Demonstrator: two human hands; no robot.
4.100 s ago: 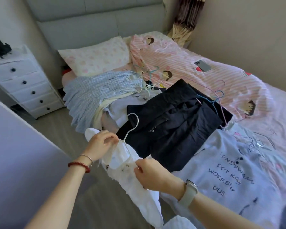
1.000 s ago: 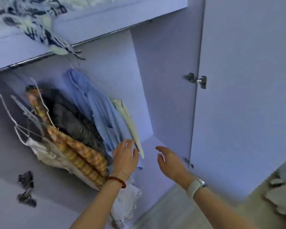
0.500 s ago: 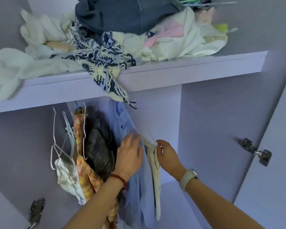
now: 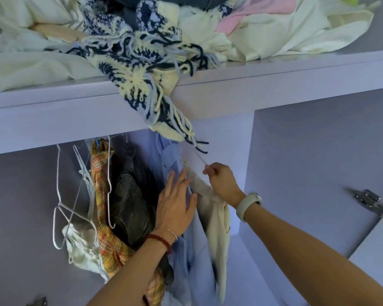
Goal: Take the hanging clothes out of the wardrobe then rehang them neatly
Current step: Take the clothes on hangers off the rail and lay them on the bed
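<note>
The right hand's [image 4: 222, 181] fingers are curled and pinch the thin wire hanger [image 4: 200, 159] that carries the cream top [image 4: 217, 224], near its neck; held there, the hand can steer the hook up toward the rail, which the shelf [image 4: 274, 85] hides; whether the hook is on the rail I cannot tell. The left hand's [image 4: 175, 206] fingers are straight and spread, flat against the blue shirt [image 4: 186, 257]; it seems to press that shirt and its neighbours leftward, so that a gap stays free for the cream top, which hangs just right of the blue shirt, at the right end of the row.

Left of the blue shirt hang a dark garment [image 4: 133, 202], then a plaid shirt [image 4: 102, 191], then a small white piece [image 4: 80, 246] on a tangle of bare wire hangers [image 4: 62, 213]; they sit bunched and skewed, so the row is not yet neat.

Above, the shelf bears a loose heap; a fringed blue-and-cream knit [image 4: 146, 89] spills over its front edge and dangles just above the right hand; it could snag the hook as it rises. A door hinge [image 4: 372, 200] shows at far right.
</note>
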